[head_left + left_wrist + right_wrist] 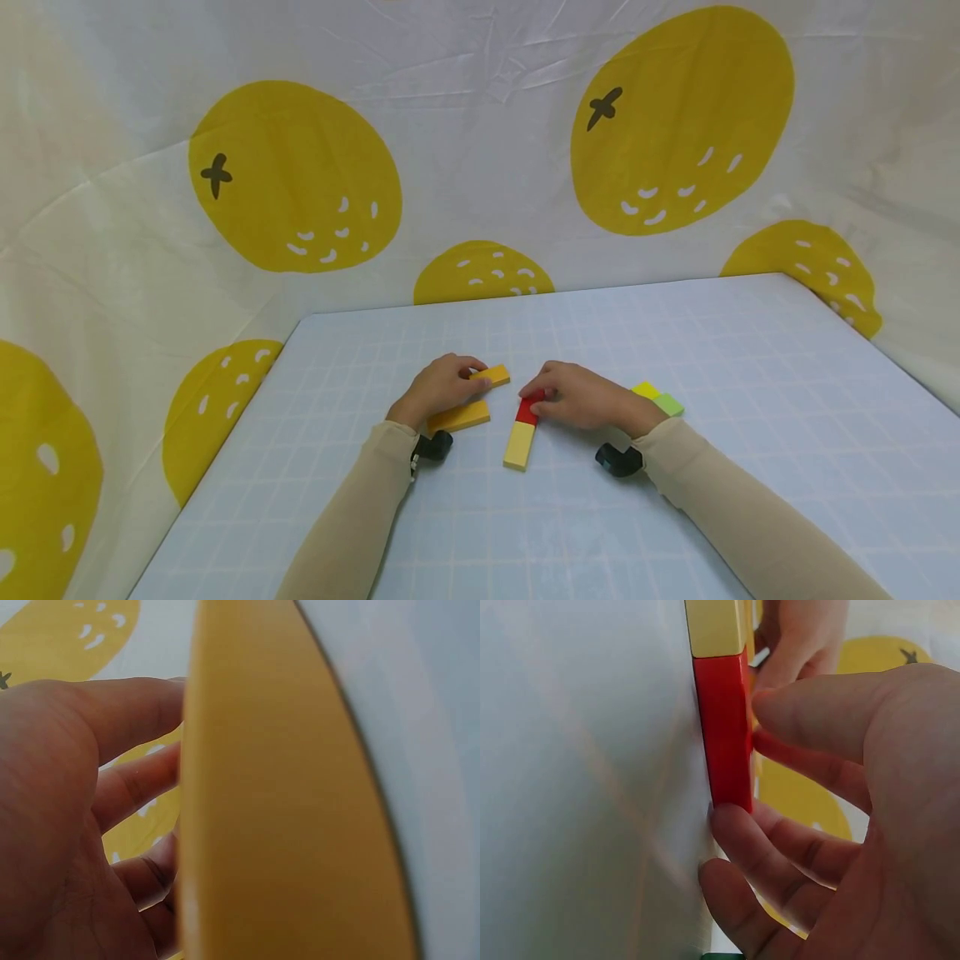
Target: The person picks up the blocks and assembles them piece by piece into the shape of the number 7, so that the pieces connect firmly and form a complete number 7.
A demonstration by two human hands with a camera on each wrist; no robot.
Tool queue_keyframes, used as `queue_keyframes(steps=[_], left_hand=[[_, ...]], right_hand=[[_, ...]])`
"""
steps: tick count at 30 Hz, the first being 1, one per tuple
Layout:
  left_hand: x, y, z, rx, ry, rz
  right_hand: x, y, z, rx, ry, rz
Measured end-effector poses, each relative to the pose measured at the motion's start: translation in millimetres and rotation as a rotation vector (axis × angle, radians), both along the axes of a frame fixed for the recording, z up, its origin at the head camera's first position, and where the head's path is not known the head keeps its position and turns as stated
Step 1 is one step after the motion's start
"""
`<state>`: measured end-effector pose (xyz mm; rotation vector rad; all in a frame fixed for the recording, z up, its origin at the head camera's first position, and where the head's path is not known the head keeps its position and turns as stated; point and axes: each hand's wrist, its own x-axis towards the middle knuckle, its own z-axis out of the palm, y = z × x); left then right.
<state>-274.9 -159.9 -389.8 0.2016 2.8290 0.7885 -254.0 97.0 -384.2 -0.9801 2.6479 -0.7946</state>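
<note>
My right hand (581,396) pinches a flat red block (528,408) between thumb and fingers. In the right wrist view the red block (724,731) lies end to end with a pale yellow block (716,628), one fingertip at its far end. My left hand (442,387) grips an orange block (495,375), whose right end sticks out past the fingers. Just below that hand lies a longer orange block (465,415). A broad orange block face (277,787) fills the middle of the left wrist view and hides the left fingertips.
Beyond the right wrist, a yellow block (645,389) and a light green block (670,405) lie side by side, partly hidden by the forearm. The table (487,533) has a pale grid cover. A white curtain with yellow fruit prints (480,150) hangs behind it.
</note>
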Motion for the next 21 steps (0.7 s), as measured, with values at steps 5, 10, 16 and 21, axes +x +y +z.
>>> queue_keyframes(steps=[5,10,16,21], left_hand=[[0.4,0.1,-1.6,-0.006,-0.007,0.014],[-0.4,0.4,-3.7,-0.008,-0.004,0.013],[-2.5,0.2,-5.1,-0.009,-0.009,0.017],[-3.2,0.4,-4.3,-0.013,-0.007,0.013]], right_hand=[[-0.1,-1.8,-3.0,0.008,0.018,0.008],[0.7,-1.6,-3.4,0.010,0.030,0.012],[1.1,-1.6,-2.9,0.014,0.031,0.010],[1.4,-2.4,-1.8,0.012,0.027,-0.001]])
